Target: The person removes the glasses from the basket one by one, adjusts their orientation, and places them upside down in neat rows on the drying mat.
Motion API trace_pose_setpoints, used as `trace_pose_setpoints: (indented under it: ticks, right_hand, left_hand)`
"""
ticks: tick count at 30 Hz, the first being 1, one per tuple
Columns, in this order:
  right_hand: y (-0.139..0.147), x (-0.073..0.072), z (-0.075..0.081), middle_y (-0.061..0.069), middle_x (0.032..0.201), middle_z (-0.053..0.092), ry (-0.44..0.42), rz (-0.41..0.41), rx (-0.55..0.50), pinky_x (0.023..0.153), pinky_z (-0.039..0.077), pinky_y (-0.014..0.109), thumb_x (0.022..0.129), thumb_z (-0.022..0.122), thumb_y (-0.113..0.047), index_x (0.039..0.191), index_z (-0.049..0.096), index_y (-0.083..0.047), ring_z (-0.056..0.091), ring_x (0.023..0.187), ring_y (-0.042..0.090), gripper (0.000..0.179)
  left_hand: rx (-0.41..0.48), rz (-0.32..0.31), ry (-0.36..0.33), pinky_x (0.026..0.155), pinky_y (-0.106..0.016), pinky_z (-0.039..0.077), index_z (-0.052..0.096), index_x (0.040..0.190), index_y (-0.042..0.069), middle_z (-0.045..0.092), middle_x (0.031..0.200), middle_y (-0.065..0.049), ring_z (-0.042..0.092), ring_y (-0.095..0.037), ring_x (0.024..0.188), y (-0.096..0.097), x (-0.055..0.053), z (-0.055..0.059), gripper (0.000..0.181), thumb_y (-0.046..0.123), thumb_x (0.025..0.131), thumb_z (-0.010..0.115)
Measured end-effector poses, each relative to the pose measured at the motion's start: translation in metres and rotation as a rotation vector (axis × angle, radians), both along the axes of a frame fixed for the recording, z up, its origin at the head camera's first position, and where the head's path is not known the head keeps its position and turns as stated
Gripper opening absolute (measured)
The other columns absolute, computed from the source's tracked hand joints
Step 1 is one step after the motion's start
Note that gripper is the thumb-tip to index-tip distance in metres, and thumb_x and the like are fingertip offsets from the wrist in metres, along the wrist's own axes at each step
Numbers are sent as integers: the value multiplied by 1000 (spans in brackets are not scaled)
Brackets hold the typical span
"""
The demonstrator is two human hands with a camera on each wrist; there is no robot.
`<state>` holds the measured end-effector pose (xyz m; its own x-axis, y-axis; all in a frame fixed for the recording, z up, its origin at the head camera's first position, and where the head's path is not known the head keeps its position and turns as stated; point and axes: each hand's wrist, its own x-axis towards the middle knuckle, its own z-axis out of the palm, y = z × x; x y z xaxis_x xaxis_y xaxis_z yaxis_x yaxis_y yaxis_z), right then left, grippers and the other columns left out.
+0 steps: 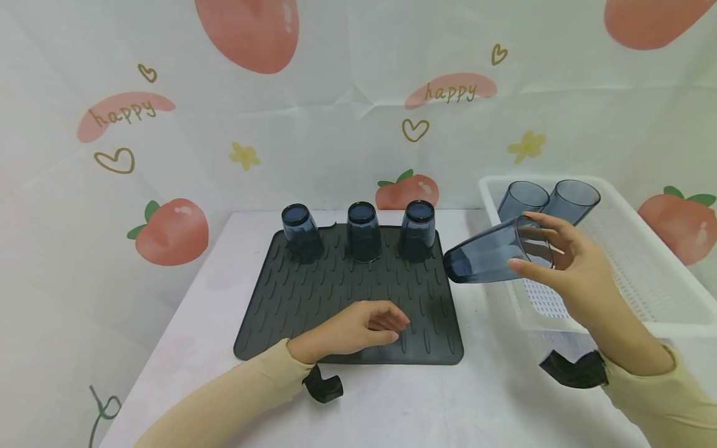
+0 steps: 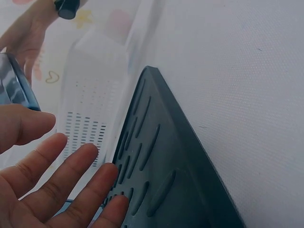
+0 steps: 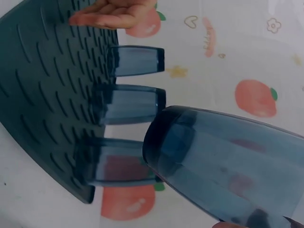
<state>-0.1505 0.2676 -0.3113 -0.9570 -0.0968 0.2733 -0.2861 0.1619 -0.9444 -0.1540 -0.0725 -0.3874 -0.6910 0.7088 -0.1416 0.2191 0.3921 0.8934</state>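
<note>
My right hand grips a blue drinking glass near its rim, thumb on one side and fingers on the other. The glass is tilted, its thick base pointing left past the basket's edge. In the right wrist view, the same glass fills the lower right. My left hand hovers over the front of the dark drying mat, fingers loosely bent, holding nothing. Upside down along the mat's back edge stand a left glass, a middle glass and a right glass.
A white plastic basket with a perforated bottom stands at the right. Inside its back left corner lean two more blue glasses, one glass beside another glass. A printed cloth hangs behind the white table.
</note>
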Motion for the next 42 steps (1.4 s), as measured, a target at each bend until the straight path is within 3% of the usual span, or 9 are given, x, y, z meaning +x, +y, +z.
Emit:
trace_pose_setpoints:
  ticks: [13, 32, 42]
  right_hand:
    - [-17, 8, -9, -15, 122, 58, -33, 5, 182, 75, 56, 15, 82, 74, 2, 142, 45, -20, 60, 105, -4, 70]
    - [-32, 21, -15, -11, 126, 58, -48, 88, 125, 77, 56, 18, 79, 75, 5, 142, 45, -18, 61, 107, 0, 73]
    - [-38, 23, -17, -6, 127, 58, -72, 138, 41, 77, 57, 21, 78, 75, 8, 141, 46, -14, 63, 107, 3, 73]
  left_hand:
    - [-3, 6, -9, 94, -20, 49, 61, 122, 10, 65, 120, -5, 62, -6, 106, -1, -1, 2, 27, 13, 96, 62]
    - [9, 16, 17, 95, -22, 49, 61, 123, 7, 65, 120, -7, 62, -11, 108, -2, -4, 5, 29, 16, 96, 61]
    - [48, 37, -7, 95, -22, 49, 52, 134, 8, 62, 125, -8, 61, -17, 113, -3, -8, 4, 41, 15, 95, 63]
